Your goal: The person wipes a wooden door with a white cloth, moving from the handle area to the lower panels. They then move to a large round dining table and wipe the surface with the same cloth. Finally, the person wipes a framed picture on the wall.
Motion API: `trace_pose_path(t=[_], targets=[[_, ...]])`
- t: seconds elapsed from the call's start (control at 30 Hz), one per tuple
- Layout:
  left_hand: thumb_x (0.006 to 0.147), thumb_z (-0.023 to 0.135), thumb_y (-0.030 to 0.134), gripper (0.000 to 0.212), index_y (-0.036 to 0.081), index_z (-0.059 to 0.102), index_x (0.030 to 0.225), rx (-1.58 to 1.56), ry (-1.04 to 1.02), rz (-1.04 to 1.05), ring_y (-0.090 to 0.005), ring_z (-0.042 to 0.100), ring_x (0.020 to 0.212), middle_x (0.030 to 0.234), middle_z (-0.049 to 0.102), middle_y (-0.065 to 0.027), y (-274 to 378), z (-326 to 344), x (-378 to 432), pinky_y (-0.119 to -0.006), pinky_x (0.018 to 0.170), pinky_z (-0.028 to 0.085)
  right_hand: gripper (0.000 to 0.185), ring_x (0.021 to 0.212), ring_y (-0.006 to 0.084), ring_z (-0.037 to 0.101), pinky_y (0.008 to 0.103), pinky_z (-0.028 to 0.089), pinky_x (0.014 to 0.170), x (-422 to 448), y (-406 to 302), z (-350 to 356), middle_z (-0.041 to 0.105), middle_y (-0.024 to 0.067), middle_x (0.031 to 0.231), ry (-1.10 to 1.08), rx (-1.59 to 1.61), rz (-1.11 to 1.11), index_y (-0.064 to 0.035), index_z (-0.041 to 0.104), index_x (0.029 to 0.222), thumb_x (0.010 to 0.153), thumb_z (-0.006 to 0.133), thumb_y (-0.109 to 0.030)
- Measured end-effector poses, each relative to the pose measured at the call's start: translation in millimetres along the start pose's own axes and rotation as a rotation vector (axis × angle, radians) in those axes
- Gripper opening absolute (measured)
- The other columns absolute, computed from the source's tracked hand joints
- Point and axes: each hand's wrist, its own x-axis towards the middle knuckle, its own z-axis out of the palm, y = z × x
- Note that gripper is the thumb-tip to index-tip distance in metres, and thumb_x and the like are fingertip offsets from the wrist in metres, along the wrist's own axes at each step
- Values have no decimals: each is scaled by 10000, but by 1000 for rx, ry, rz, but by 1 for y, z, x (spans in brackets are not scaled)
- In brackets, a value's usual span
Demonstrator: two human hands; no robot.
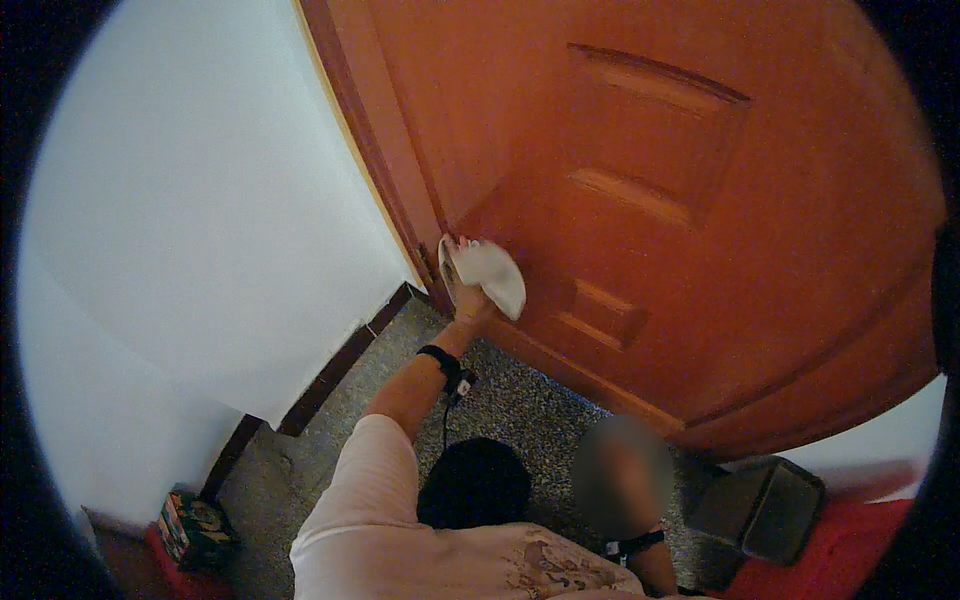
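Note:
My left hand (470, 298) holds a white cloth (493, 276) at the edge of a reddish-brown panelled door (645, 247), close to the door frame (375, 135). Part of the cloth fans out to the right of the hand, and some of it shows beyond the fingers. A black band with a small device (459, 382) is on my left wrist. Lower right, my right hand (626, 469) is blurred over, so its fingers and anything in them cannot be made out. It is over the speckled floor, below the door's bottom edge, with a dark band at the wrist.
A white wall (210, 187) with a dark baseboard (330, 367) runs along the left. A patterned box (195, 529) stands at the lower left. At the lower right, a dark lidded bin (780, 510) is beside something red (855, 547).

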Motion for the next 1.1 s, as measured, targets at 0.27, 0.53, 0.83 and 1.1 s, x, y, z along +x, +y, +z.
trace_pose_path(t=[0.27, 0.53, 0.83, 1.1], targets=[[946, 556, 251, 607, 18, 340, 1463, 104, -236, 370, -349, 410, 1324, 1490, 349, -182, 56, -77, 241, -410, 1090, 352, 232, 949, 285, 709, 381, 544, 817, -18, -68, -47, 720, 157, 1098, -11, 56, 171, -95, 710, 1129, 967, 609, -226], [969, 500, 300, 705, -37, 213, 1518, 79, 170, 365, -414, 155, 1473, 1606, 121, -263, -6, -112, 283, -427, 1202, 142, 209, 936, 294, 711, 384, 549, 808, -77, -66, -61, 728, 131, 1093, -218, -113, 277, -104, 713, 1124, 953, 619, -182], [925, 517, 184, 656, -153, 283, 1436, 43, -75, -384, -476, 285, 1400, 1460, 343, -336, -184, -34, 44, -442, 1189, 181, 239, 943, 288, 715, 372, 548, 819, -109, -97, -81, 729, 145, 1084, -161, -190, 199, -82, 702, 1163, 962, 620, -184], [959, 551, 384, 604, -93, 481, 1323, -96, 148, -395, -440, 433, 1329, 1401, 500, -278, -82, -36, 56, -465, 1126, 317, 266, 1044, 295, 690, 387, 517, 923, -89, -119, -63, 718, 162, 1126, -129, -120, 242, -45, 690, 1183, 972, 597, -177]])
